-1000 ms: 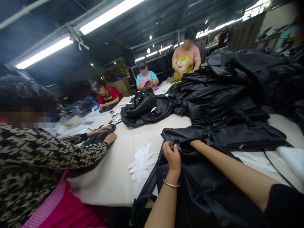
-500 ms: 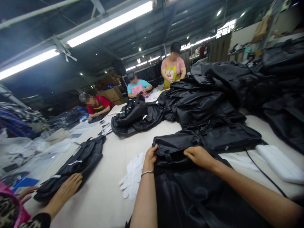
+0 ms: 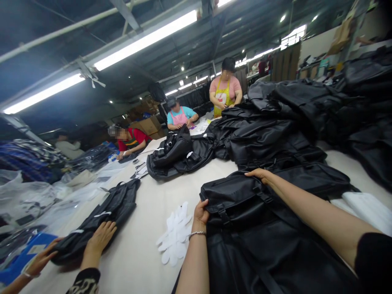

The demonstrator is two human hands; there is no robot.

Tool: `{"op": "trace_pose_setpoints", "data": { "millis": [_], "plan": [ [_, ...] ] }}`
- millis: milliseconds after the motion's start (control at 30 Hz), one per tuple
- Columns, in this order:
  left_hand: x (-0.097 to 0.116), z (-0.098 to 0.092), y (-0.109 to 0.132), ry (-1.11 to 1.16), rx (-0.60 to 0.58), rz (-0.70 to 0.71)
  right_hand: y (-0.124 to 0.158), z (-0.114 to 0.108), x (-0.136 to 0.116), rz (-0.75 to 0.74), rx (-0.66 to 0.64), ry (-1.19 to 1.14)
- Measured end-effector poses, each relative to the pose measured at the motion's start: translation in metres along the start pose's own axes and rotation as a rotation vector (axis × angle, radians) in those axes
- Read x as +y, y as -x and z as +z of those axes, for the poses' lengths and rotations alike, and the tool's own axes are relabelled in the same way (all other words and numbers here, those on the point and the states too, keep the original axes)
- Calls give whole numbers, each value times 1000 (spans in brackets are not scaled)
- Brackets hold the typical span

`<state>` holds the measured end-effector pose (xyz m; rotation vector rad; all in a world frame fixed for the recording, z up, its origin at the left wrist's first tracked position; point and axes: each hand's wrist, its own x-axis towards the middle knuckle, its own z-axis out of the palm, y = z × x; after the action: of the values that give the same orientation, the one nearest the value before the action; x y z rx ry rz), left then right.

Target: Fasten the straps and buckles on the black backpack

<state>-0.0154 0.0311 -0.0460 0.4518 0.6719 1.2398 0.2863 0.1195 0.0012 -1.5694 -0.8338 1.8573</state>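
A black backpack with a smooth, leather-like face lies in front of me, its top flap and buckle straps facing up. At the flap's left corner, my left hand is closed round the edge, thumb on top. My right hand grips the far top edge of the bag, its fingers partly hidden behind it. Flat white pieces with rounded lobes lie on the table left of my left wrist.
A co-worker's hands rest on another black bag at left. More black bags and a large heap cover the pale table. A white bundle lies right. Other people work across the table.
My right hand has moved from the flap's front edge up to the bag's far top edge. My left hand keeps its corner. The co-worker's far hand now touches the left bag.
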Motion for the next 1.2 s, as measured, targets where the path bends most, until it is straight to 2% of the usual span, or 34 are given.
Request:
{"op": "trace_pose_setpoints", "data": {
  "millis": [133, 300, 400, 500, 600, 833, 933, 1067, 1200],
  "plan": [
    [-3, -4, 0, 16, 18, -16, 1, -3, 4, 36, -72, -144],
    [-1, -17, 6, 77, 91, 25, 24, 12, 4, -106, -198, -301],
    [1, -25, 12, 105, 83, 108, 38, 24, 6, -209, -300, -435],
    [4, -22, 14, 127, 60, 159, 47, 29, 8, -288, -343, -594],
    [9, -6, 11, 139, 61, 173, 53, 28, 7, -332, -270, -597],
    [14, 34, 3, 76, 141, 207, 50, 19, 8, -312, 76, -289],
    [15, 39, -4, 78, 160, 178, 43, 9, 15, -353, 156, -195],
    [14, 41, -15, 67, 184, 123, 35, -4, 18, -323, 237, -135],
    [11, 45, -29, -136, 309, 163, 20, -4, 14, -293, 354, -116]
  ]
}}
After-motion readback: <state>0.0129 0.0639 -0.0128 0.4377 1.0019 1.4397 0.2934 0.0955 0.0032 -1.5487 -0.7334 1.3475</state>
